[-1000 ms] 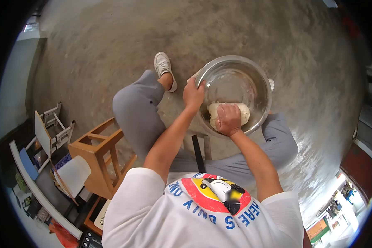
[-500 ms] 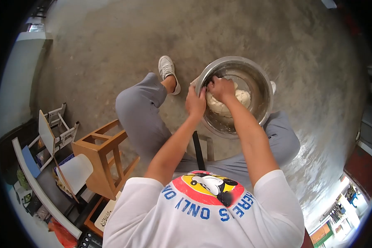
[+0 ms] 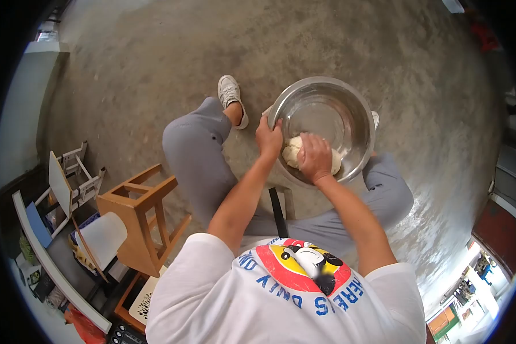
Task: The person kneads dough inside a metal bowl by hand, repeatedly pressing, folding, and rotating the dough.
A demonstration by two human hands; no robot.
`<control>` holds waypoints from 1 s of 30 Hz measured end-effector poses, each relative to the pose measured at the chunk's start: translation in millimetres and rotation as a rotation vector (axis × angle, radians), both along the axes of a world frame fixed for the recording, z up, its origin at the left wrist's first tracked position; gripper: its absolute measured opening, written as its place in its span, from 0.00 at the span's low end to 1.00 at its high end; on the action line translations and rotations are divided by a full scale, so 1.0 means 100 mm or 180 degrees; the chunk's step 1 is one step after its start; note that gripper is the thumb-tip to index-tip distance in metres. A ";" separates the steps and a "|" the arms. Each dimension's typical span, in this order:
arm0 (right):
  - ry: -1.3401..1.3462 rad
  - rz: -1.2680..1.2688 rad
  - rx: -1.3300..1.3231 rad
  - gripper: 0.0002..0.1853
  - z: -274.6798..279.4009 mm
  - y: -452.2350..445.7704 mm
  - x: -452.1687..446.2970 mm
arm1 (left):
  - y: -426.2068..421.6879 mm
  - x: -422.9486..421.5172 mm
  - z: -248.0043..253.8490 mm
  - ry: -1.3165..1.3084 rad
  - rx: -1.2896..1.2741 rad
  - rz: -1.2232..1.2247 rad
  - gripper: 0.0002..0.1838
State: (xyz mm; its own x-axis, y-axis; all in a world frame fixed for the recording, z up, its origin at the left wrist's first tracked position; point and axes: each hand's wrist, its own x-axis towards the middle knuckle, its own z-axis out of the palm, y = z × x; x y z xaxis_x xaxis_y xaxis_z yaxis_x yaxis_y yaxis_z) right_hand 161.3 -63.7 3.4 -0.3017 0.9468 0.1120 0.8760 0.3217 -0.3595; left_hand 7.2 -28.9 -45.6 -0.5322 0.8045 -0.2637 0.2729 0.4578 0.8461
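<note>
R hand [image 3: 316, 156] back from L side of bowl [image 3: 368, 114] onto dough [image 3: 292, 152] nr near edge, prob. pressing again, grip unclear; L hand [image 3: 268, 139] clamped on L rim.

In the metal bowl [image 3: 355, 132], the right hand [image 3: 316, 159] covered part of the dough [image 3: 292, 152], hiding its own palm, while the bowl's right side hid all but a sliver of the right shoe [image 3: 376, 119]. Below the bowl, the white shirt [image 3: 223, 304] was cut off by the bottom edge and its printed figure [image 3: 309, 258] was partly blurred; far to the bowl's lower right, small items [image 3: 484, 268] were too tiny to tell.
</note>
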 end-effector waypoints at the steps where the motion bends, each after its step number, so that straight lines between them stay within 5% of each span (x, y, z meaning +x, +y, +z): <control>1: -0.0160 0.0034 -0.0076 0.20 -0.07 -0.01 -0.03 | 0.00 0.01 0.01 -0.0005 0.0039 -0.0026 0.14; 8: -0.0036 -0.0081 0.0321 0.18 -0.45 0.38 -0.17 | 0.05 0.01 0.14 -0.0099 -0.0256 -0.0202 0.14; 14: -0.0224 -0.0214 -0.0296 0.11 -0.59 0.83 -0.22 | 0.11 0.02 0.25 0.0073 -0.0189 -0.0152 0.13; 19: -0.0409 -0.0582 -0.1797 0.27 -0.43 1.17 -0.23 | -0.24 0.12 0.20 0.0104 -0.0302 0.0203 0.17; 20: -0.0154 -0.0344 -0.1634 0.36 -0.42 1.15 -0.15 | -0.35 0.16 0.01 -0.0032 -0.0246 0.0303 0.18; 23: -0.0284 -0.0121 -0.1500 0.36 -0.03 1.00 -0.13 | -0.31 0.18 -0.02 -0.0595 -0.0048 0.0531 0.16; 27: 0.0933 -0.1037 -0.1451 0.20 0.08 0.53 0.00 | -0.17 0.05 -0.02 -0.0421 0.0040 0.0595 0.13; 30: 0.0559 -0.1248 -0.0558 0.13 -0.11 0.18 -0.06 | -0.15 0.03 -0.05 -0.0302 0.0143 0.0447 0.13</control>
State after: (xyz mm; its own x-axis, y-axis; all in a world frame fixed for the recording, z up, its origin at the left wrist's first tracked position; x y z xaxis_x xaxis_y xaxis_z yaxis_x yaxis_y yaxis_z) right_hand 155.1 -45.2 -7.5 0.0921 0.9948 -0.0425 0.8404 -0.1005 -0.5326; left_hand 10.1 -44.3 -50.8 -0.6148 0.7361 -0.2833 0.1269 0.4469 0.8855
